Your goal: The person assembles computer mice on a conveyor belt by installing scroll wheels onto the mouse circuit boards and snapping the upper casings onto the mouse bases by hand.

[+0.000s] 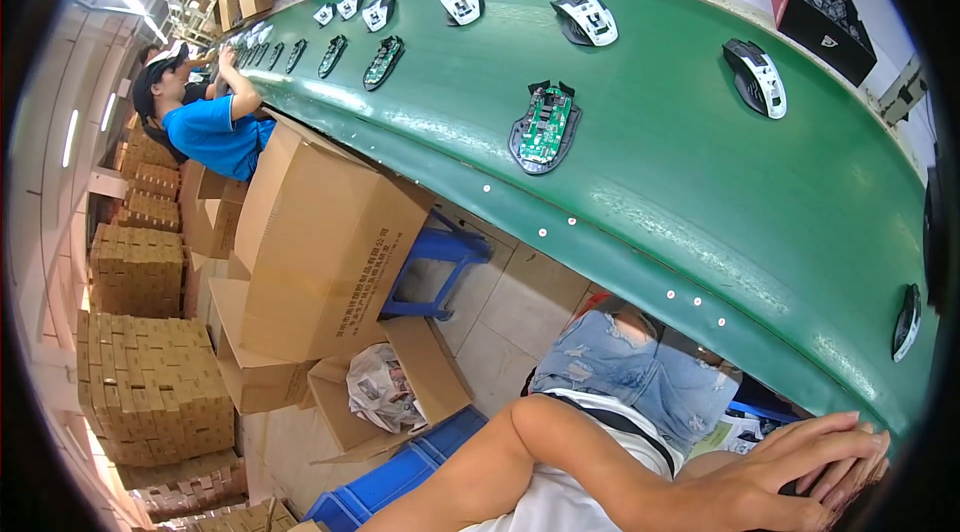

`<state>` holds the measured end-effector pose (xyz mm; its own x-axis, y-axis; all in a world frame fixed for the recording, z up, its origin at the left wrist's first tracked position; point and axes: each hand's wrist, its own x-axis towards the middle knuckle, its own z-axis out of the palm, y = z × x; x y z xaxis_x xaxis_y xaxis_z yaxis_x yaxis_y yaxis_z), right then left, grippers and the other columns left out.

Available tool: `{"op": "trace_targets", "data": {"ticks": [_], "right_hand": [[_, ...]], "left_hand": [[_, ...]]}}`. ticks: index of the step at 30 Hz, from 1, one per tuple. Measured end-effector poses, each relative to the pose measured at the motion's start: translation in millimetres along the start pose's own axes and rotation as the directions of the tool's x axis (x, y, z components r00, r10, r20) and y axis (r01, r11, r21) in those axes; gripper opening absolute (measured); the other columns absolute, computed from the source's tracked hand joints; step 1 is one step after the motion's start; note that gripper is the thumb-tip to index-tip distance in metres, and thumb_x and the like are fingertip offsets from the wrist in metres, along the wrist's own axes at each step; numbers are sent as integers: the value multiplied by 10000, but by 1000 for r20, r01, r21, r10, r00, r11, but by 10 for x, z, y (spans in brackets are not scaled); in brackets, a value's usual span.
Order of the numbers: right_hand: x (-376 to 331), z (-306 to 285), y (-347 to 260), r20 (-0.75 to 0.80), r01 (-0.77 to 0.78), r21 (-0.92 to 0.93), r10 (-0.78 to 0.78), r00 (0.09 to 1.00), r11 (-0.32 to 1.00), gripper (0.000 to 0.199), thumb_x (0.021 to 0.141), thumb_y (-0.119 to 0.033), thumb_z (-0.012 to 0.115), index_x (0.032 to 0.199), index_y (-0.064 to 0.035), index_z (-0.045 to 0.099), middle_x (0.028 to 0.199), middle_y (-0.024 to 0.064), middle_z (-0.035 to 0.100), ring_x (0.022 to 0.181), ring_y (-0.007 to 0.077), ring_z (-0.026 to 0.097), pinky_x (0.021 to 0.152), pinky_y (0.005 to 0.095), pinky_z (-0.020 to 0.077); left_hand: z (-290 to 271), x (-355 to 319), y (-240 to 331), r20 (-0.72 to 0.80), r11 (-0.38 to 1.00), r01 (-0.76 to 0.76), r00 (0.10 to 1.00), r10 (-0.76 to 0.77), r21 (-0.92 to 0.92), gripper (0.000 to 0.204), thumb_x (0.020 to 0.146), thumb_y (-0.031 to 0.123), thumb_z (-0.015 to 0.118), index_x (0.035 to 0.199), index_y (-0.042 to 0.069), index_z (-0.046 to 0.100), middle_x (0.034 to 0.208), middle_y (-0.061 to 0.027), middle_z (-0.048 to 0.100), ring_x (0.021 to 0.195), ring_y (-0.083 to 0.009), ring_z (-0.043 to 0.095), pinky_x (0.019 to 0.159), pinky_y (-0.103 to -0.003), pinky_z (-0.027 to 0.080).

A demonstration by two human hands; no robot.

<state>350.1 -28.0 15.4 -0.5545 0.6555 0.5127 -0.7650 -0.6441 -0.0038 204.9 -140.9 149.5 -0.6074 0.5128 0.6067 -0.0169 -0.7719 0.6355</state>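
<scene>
My left forearm crosses low over my lap to the lower right, where my left hand (765, 487) is bent beside the belt's near edge. Its fingers curl round something dark, mostly hidden, that I cannot make out. Fingers overlap there, and my right hand cannot be told apart from the left. On the green conveyor belt (660, 162), nearest to the hands, lies a dark mouse part (907, 322). Farther up lie a mouse base with a green circuit board (545, 132) and black-and-white mouse shells (755, 79) (585, 20).
More circuit-board bases (383, 64) and shells (462, 6) line the belt toward the far left, where a person in a blue shirt (215, 132) works. A box of dark parts (815, 2) stands beyond the belt. Cartons (320, 232), a blue stool (440, 257) and a blue crate (400, 472) stand nearby.
</scene>
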Motion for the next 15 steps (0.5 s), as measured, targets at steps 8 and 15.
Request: {"op": "trace_targets", "data": {"ticks": [8,15], "right_hand": [[-162,-10,-214,-208,237,333,-174,963,913,661,835,-569,683,1332,-150,565,1061,150,653,940,275,584,982,663,448],[-30,188,48,-211,227,241,-177,961,944,649,835,-573,684,1299,-137,559,1040,147,644,919,267,584,953,628,454]], "left_hand": [[-216,98,118,190,885,325,943,-274,-333,389,946,16,605,1317,-69,523,1061,-110,577,1161,-246,553,1127,-417,408],[-170,81,3,175,929,144,981,-88,-340,456,935,46,637,1368,-24,510,1058,-82,547,1089,-203,535,1063,-375,418]]}}
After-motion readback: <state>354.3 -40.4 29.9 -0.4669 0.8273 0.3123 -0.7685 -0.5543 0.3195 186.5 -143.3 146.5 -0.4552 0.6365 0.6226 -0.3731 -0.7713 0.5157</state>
